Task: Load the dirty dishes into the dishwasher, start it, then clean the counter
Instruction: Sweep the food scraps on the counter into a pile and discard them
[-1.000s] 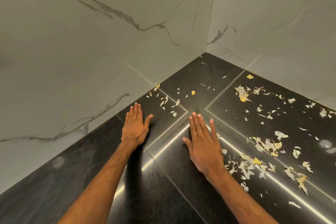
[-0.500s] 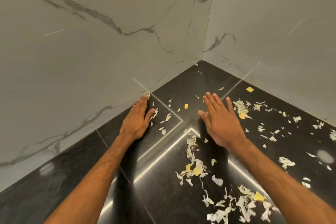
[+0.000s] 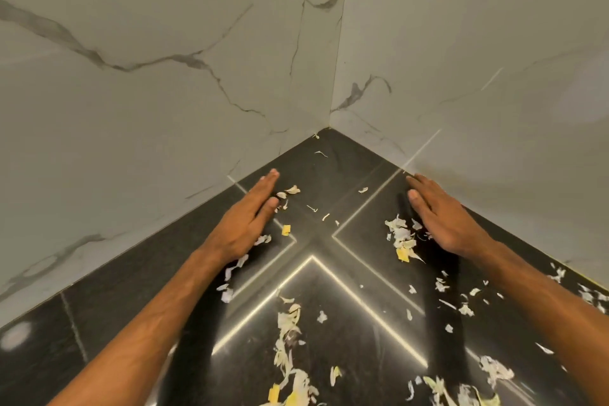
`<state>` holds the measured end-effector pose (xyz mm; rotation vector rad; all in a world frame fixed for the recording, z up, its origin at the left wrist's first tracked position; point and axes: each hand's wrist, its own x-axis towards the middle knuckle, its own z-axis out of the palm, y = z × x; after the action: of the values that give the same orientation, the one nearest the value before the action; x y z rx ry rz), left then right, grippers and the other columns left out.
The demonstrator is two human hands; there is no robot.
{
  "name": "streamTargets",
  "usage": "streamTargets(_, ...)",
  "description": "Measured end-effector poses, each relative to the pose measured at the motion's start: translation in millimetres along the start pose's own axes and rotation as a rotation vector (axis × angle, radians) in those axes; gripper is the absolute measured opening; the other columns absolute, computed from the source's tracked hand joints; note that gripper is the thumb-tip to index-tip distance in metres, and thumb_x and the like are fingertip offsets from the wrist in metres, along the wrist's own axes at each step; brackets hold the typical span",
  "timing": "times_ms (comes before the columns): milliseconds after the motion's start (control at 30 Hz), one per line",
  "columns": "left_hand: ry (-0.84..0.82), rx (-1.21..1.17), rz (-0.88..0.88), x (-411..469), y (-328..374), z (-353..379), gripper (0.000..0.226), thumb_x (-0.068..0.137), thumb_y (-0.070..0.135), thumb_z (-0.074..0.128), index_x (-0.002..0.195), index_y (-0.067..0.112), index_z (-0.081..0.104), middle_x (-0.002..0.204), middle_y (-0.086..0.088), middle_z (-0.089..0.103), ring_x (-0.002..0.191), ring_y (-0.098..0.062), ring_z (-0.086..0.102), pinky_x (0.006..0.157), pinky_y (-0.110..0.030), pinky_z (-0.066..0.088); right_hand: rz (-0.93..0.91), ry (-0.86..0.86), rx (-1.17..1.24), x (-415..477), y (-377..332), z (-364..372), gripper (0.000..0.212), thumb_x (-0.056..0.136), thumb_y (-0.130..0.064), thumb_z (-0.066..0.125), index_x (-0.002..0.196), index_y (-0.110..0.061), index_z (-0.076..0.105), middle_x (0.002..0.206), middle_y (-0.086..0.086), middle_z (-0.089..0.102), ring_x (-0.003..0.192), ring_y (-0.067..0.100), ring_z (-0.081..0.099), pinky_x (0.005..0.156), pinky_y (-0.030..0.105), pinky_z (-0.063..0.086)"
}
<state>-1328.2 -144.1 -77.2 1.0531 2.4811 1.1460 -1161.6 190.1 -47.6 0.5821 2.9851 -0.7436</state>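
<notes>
The left hand (image 3: 242, 224) and right hand (image 3: 445, 224) lie flat, fingers (image 3: 265, 186) straight, holding nothing, beside the walls (image 3: 164, 109) at the back corner of the worktop (image 3: 108, 313), probably to rake the scraps (image 3: 400, 239) between them forward.

I see the glossy black stone counter (image 3: 108, 316) meeting in a corner, littered with pale and yellow vegetable scraps (image 3: 401, 238): one clump right of the centre seam, a long trail nearer me, loose flecks by the corner.
</notes>
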Motion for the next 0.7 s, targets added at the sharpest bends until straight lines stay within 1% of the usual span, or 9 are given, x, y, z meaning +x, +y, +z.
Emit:
streamTargets(100,-0.043,0.048,-0.003,10,-2,2,0.076,0.091,0.075,0.016,0.157,0.038,0.011,0.161,0.025,0.008,0.145,0.012,0.007,0.12,-0.02,0.009,-0.035,-0.079,0.027,12,2,12,0.075,0.095,-0.058,0.012,0.159,-0.021,0.002,0.166,-0.005,-0.004,0.151,0.006,-0.006,0.121,0.028,-0.004)
streamTargets(200,-0.138,0.014,0.073,24,13,18,0.071,0.094,0.067,0.019,0.157,0.033,0.014,0.16,0.023,0.011,0.141,0.018,0.009,0.118,-0.013,0.008,-0.229,-0.162,0.037,19,-25,30,0.069,0.099,-0.054,0.015,0.159,-0.023,0.002,0.165,-0.01,-0.004,0.15,0.001,-0.007,0.123,0.026,-0.004)
streamTargets(267,-0.151,-0.073,0.1,39,18,21,0.071,0.094,0.068,0.019,0.156,0.035,0.016,0.16,0.024,0.014,0.143,0.013,0.014,0.114,-0.008,0.01,-0.345,-0.234,0.154,26,-44,34,0.061,0.102,-0.05,0.018,0.158,-0.03,0.008,0.162,-0.021,0.003,0.146,-0.011,-0.002,0.119,0.014,-0.002)
streamTargets(333,-0.085,-0.135,0.062,57,14,18,0.071,0.091,0.071,0.018,0.155,0.039,0.018,0.159,0.024,0.017,0.145,0.007,0.017,0.114,-0.013,0.01,-0.329,-0.206,0.24,47,-59,27,0.058,0.102,-0.05,0.017,0.158,-0.035,0.01,0.157,-0.029,0.003,0.14,-0.018,-0.003,0.109,0.003,-0.003)
streamTargets(433,-0.009,-0.191,0.024,87,2,11,0.065,0.095,0.064,0.025,0.154,0.037,0.023,0.158,0.022,0.023,0.144,0.004,0.021,0.116,-0.017,0.015,-0.243,-0.173,0.187,99,-69,17,0.056,0.105,-0.048,0.018,0.158,-0.034,0.009,0.151,-0.028,0.002,0.137,-0.011,0.002,0.111,0.012,-0.002)
streamTargets(533,0.016,-0.178,0.037,117,-7,10,0.067,0.095,0.061,0.029,0.155,0.03,0.026,0.158,0.02,0.024,0.142,0.009,0.02,0.118,-0.018,0.016,-0.234,-0.176,0.138,158,-73,22,0.059,0.105,-0.051,0.019,0.159,-0.028,0.015,0.164,-0.014,0.01,0.15,0.005,0.01,0.121,0.025,0.005)
streamTargets(600,0.023,-0.197,0.053,131,-11,10,0.071,0.094,0.067,0.03,0.154,0.029,0.03,0.158,0.019,0.026,0.142,0.01,0.022,0.116,-0.014,0.017,-0.253,-0.182,0.121,188,-76,28,0.062,0.103,-0.057,0.015,0.158,-0.03,0.019,0.165,-0.01,0.016,0.151,0.013,0.016,0.124,0.034,0.009)
streamTargets(633,0.022,-0.208,0.059,135,-13,9,0.072,0.094,0.069,0.03,0.153,0.029,0.031,0.158,0.019,0.028,0.142,0.01,0.022,0.115,-0.011,0.017,-0.267,-0.187,0.112,195,-80,31,0.06,0.103,-0.057,0.014,0.158,-0.032,0.02,0.164,-0.01,0.017,0.151,0.014,0.017,0.124,0.035,0.009)
streamTargets(700,0.02,-0.213,0.074,138,-16,9,0.073,0.092,0.07,0.029,0.153,0.029,0.032,0.157,0.02,0.028,0.141,0.012,0.022,0.112,-0.005,0.017,-0.322,-0.19,0.082,198,-82,37,0.054,0.106,-0.05,0.014,0.157,-0.034,0.021,0.165,-0.007,0.018,0.15,0.014,0.017,0.12,0.029,0.007)
